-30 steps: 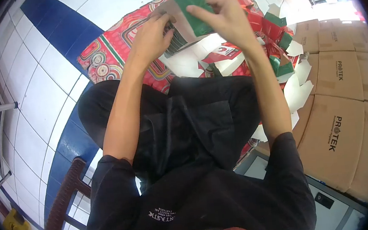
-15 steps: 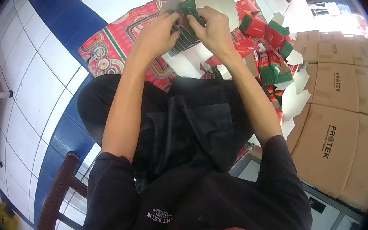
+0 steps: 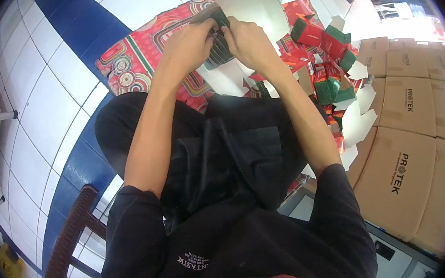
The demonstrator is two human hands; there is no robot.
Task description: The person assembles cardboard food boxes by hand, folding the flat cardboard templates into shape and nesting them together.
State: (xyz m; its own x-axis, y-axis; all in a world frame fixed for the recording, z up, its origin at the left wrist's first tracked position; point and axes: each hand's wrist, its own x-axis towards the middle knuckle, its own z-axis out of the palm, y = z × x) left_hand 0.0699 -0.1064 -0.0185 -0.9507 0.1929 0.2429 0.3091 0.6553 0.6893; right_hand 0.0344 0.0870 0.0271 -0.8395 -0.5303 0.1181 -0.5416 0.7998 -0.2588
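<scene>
A thin carton sheet (image 3: 258, 7), pale inside with a dark green part, is spread beyond my two hands. My left hand (image 3: 188, 45) has its fingers curled on the sheet's near left part. Close beside it, my right hand (image 3: 248, 41) pinches the green part. Beneath the hands lies a stack of carton pieces (image 3: 219, 53) with dark striped edges, partly covered by my fingers. White carton flaps (image 3: 226, 79) show just below it on the red patterned mat (image 3: 139, 56).
Folded red and green cartons (image 3: 325, 40) are heaped at the right of the mat. Brown boxes (image 3: 405, 169) are stacked farther right. A brown plastic stool (image 3: 73, 228) stands at lower left, and white and blue floor tiles (image 3: 32, 109) extend on the left.
The green part has folded inward and the pale sheet has swung out flatter beyond the hands. My right hand has moved left, closer to my left hand.
</scene>
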